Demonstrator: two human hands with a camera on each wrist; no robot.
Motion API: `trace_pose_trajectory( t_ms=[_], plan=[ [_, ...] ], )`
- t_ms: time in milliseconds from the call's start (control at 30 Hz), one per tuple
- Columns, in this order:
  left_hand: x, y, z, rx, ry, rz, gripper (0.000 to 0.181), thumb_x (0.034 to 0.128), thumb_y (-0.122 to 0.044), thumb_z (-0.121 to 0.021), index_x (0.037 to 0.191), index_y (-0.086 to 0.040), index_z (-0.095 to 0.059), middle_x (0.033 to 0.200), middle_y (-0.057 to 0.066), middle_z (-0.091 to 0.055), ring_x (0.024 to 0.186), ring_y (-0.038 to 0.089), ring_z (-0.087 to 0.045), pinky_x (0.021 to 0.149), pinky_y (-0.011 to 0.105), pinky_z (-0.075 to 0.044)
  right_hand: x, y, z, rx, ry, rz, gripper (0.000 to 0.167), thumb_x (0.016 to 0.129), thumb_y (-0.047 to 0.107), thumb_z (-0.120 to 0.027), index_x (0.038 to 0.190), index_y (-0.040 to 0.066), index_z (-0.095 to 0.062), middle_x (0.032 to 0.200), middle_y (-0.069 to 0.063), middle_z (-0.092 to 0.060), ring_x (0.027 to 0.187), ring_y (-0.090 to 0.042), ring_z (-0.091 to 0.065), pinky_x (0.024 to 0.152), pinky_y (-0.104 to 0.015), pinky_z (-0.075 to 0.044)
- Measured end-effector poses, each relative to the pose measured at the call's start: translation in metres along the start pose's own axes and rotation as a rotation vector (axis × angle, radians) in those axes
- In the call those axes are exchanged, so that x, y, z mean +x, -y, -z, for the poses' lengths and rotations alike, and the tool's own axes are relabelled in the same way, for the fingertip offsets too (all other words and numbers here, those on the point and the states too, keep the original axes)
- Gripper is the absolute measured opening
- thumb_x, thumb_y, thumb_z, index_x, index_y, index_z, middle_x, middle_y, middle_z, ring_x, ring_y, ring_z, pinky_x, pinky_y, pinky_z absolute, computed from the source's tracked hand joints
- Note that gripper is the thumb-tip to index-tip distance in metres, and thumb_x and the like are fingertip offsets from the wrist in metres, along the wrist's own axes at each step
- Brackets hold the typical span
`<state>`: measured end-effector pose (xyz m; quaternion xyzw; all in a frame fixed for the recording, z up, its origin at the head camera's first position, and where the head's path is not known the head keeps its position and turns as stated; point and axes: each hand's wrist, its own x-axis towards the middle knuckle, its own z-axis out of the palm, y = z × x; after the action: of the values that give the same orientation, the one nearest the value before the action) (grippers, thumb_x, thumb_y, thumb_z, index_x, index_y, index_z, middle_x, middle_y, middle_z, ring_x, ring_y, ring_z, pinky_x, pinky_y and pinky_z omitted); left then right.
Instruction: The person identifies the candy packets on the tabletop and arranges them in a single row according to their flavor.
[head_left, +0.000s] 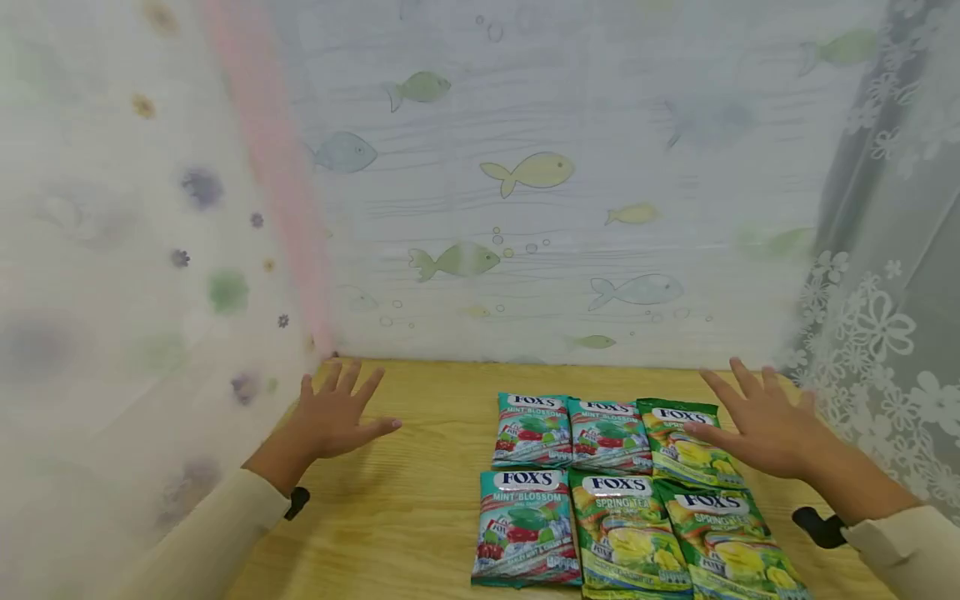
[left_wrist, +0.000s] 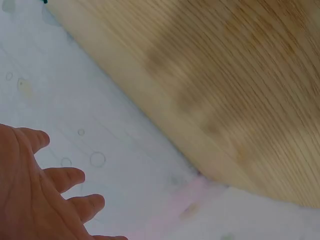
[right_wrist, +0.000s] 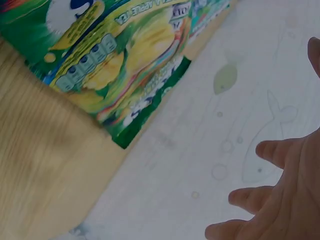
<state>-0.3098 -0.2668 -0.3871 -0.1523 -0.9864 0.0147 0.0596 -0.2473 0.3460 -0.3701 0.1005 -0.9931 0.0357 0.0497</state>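
This looks like a small screened-off nook, homely in its decoration, though whether it belongs to a home cannot be told. Behind a wood-grain bench (head_left: 420, 475) rises a pale sheet (head_left: 442, 200) printed with fish and bubbles; a flowered sheet (head_left: 127, 292) with a pink band (head_left: 258, 150) encloses the left side, and a sheer-looking, white-flowered sheet (head_left: 885, 325) the right.

Fox's candy bags (head_left: 630, 525) on wood-grain table (head_left: 420, 500)

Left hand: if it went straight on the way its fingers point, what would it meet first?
Probably the fish-print sheet behind the table; the head view shows nothing between it and the left hand, though the depth of that gap is unclear.
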Motion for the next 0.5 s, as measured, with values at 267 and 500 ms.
trace_pose_trajectory(
  t_ms=[267,500],
  plan=[
    [0.008,-0.02,-0.009,-0.017,0.019,-0.023,0.104,0.0889,-0.091,-0.033,0.167,-0.024,-0.022,0.171,0.023,-0.018,0.156,0.053,-0.016,0.111,0.086,-0.008,0.014,0.017,-0.011,-0.014,-0.001,0.036,0.099,0.093,0.08,-0.05,0.167,0.023,-0.019,0.166,-0.035,-0.015,0.142,-0.073,-0.014,0.091,-0.097,-0.008],
    [0.016,-0.036,-0.011,-0.031,0.021,-0.035,0.104,0.0886,-0.091,-0.034,0.167,-0.024,-0.023,0.171,0.022,-0.019,0.156,0.051,-0.017,0.113,0.085,-0.008,0.019,0.031,-0.015,0.03,-0.008,0.054,0.097,0.093,0.078,-0.05,0.166,0.019,-0.025,0.166,-0.034,-0.017,0.144,-0.071,-0.016,0.094,-0.096,-0.008]
  ],
)
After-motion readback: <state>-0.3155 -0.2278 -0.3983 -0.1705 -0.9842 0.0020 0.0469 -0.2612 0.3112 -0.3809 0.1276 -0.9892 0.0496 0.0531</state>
